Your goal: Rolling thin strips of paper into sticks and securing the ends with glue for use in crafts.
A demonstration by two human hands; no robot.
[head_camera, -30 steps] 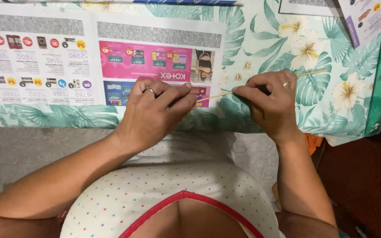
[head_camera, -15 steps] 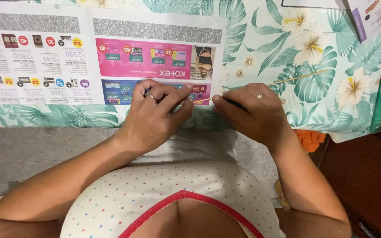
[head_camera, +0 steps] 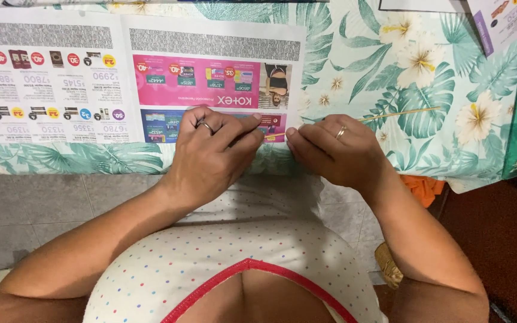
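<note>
Hands (head_camera: 276,146) closed together since, thin stick (head_camera: 399,112) mostly hidden; flyer (head_camera: 210,78) corner covered

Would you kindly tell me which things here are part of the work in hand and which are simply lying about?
In use:
- left hand and right hand, pinching the flyer's corner
- thin wooden stick, under the right hand
- advert flyer

Lying about:
- leaf-print tablecloth
- other flyers
- orange cloth
</note>
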